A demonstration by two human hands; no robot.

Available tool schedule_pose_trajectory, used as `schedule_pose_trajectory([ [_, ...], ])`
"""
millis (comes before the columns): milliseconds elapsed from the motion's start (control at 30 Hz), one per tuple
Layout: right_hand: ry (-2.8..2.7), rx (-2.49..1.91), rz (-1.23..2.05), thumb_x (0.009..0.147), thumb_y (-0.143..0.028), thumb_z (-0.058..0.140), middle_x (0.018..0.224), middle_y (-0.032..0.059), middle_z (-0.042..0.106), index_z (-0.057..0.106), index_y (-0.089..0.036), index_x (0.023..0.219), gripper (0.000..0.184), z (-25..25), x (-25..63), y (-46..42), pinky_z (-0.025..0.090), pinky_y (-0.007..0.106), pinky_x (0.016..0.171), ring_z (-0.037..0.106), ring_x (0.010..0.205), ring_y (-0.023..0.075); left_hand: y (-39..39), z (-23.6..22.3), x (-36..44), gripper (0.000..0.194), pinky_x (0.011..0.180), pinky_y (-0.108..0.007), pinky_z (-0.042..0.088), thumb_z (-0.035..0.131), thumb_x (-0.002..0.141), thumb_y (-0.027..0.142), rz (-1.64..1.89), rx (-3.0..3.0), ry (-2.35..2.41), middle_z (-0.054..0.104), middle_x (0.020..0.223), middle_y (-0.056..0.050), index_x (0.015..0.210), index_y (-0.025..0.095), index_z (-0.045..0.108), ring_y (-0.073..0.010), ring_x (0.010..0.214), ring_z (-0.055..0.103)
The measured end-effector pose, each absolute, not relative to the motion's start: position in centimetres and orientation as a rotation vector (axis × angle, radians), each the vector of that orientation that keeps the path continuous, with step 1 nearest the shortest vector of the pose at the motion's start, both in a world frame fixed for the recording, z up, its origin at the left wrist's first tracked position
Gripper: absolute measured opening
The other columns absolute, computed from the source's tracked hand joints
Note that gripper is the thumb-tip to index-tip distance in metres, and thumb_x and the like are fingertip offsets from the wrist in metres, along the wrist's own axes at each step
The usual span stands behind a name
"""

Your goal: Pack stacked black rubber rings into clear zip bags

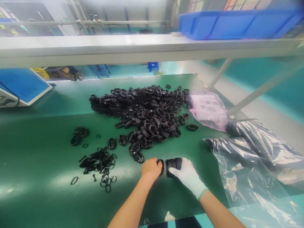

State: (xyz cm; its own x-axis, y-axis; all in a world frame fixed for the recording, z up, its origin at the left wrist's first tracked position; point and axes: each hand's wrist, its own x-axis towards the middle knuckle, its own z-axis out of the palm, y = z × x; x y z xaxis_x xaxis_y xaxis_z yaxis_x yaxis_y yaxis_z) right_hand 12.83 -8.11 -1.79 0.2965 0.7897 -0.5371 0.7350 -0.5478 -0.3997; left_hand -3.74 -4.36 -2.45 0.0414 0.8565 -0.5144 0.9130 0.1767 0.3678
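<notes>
Rn L hand [151, 167] grips coil [161, 167], wrist nr straight.

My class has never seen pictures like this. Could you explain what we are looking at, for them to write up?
There is no robot here, just a person's two hands. The single picture comes from a camera worn on the head, looking forward and down. The left hand, bare, grips one black coil. The right hand, in a white glove, grips a row of similar coils. On the green table lie a large heap of black coils, a scatter of small black loops to its left, and plastic bags on the right. Above, a blue bin stands on a shelf.
</notes>
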Motion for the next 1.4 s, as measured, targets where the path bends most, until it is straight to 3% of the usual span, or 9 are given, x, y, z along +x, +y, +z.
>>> schedule_pose_trajectory([
  [267, -1.451, -2.454, 1.107, 0.061, -0.052, 0.057, 0.103, 0.012, 0.046, 0.045, -0.015, 0.108, 0.061, -1.3, 12.7, -8.2, 0.041, 0.037, 0.079, 0.052, 0.095, 0.0277, -4.7, 0.1, -4.7, 0.04, 0.081, -0.037, 0.042, 0.049, 0.076, 0.037, -0.277, 1.875, 1.877, 0.059, 0.102, -0.013, 0.111, 0.016, 0.049, -0.0255, 0.096, 0.056],
  [367, -1.474, -2.437, 1.084, 0.061, -0.051, 0.057, 0.101, 0.0123, 0.047, 0.046, -0.014, 0.106, 0.059, -1.5, 12.8, -8.1, 0.041, 0.036, 0.08, 0.052, 0.094, 0.0278, -4.8, 0.2, -4.8, 0.071, 0.091, -0.038, 0.037, 0.067, 0.059, 0.021, -0.245, 2.172, 1.599, 0.045, 0.126, -0.011, 0.124, 0.021, 0.039, -0.0275, 0.112, 0.045],
  [433, -1.476, -2.445, 1.076, 0.06, -0.051, 0.058, 0.1, 0.0126, 0.047, 0.046, -0.013, 0.105, 0.06, -1.5, 12.8, -8.1, 0.041, 0.037, 0.08, 0.053, 0.093, 0.0283, -4.8, -0.2, -4.4, 0.086, 0.095, -0.039, 0.033, 0.069, 0.049, 0.008, -0.256, 2.239, 1.447, 0.041, 0.13, -0.011, 0.127, 0.021, 0.037, -0.0298, 0.115, 0.041],
  [500, -1.47, -2.449, 1.084, 0.059, -0.05, 0.059, 0.099, 0.0125, 0.047, 0.046, -0.013, 0.106, 0.061, -1.6, 12.7, -8.0, 0.041, 0.037, 0.08, 0.053, 0.092, 0.0286, -4.8, -0.7, -4.2, 0.085, 0.095, -0.038, 0.034, 0.067, 0.049, 0.004, -0.268, 2.227, 1.415, 0.044, 0.126, -0.011, 0.127, 0.02, 0.038, -0.0289, 0.113, 0.043],
  [667, -1.461, -2.42, 1.095, 0.06, -0.049, 0.058, 0.101, 0.0126, 0.047, 0.045, -0.014, 0.107, 0.06, -1.6, 12.8, -8.2, 0.042, 0.036, 0.078, 0.053, 0.092, 0.0274, -6.1, -1.7, -4.3, 0.083, 0.092, -0.03, 0.037, 0.071, 0.054, 0.021, 0.123, 1.888, 1.338, 0.043, 0.126, -0.004, 0.129, 0.026, 0.034, -0.0213, 0.109, 0.047],
  [1100, -1.521, -2.4, 1.142, 0.061, -0.048, 0.057, 0.106, 0.0147, 0.047, 0.045, -0.012, 0.109, 0.061, -1.4, 13.2, -8.0, 0.042, 0.037, 0.082, 0.052, 0.097, 0.0288, -8.2, -3.0, -3.8, 0.084, 0.094, -0.034, 0.035, 0.074, 0.054, 0.02, 0.33, 1.67, 1.423, 0.047, 0.122, -0.002, 0.127, 0.032, 0.036, -0.0187, 0.102, 0.049],
  [1200, -1.479, -2.425, 1.15, 0.061, -0.047, 0.058, 0.113, 0.0173, 0.045, 0.038, -0.01, 0.121, 0.073, -1.3, 12.8, -8.1, 0.04, 0.038, 0.084, 0.05, 0.103, 0.0296, -8.3, -3.6, -3.9, 0.085, 0.094, -0.035, 0.036, 0.075, 0.052, 0.02, 0.349, 1.673, 1.406, 0.047, 0.123, -0.002, 0.127, 0.033, 0.036, -0.0183, 0.102, 0.049],
  [1300, -1.45, -2.478, 1.08, 0.06, -0.053, 0.057, 0.119, 0.0199, 0.042, 0.021, -0.005, 0.133, 0.095, -1.3, 12.0, -8.4, 0.038, 0.041, 0.087, 0.044, 0.11, 0.0331, -8.4, -4.4, -4.1, 0.086, 0.095, -0.035, 0.035, 0.076, 0.051, 0.019, 0.385, 1.692, 1.385, 0.046, 0.126, 0.0, 0.127, 0.033, 0.036, -0.0181, 0.103, 0.048],
  [1400, -1.443, -2.528, 0.98, 0.057, -0.054, 0.059, 0.119, 0.0198, 0.042, 0.017, -0.004, 0.134, 0.101, -1.6, 11.1, -8.6, 0.038, 0.041, 0.088, 0.042, 0.111, 0.0339, -8.4, -4.9, -4.2, 0.086, 0.096, -0.036, 0.035, 0.076, 0.051, 0.019, 0.385, 1.71, 1.38, 0.044, 0.129, 0.0, 0.127, 0.032, 0.036, -0.0191, 0.105, 0.048],
])
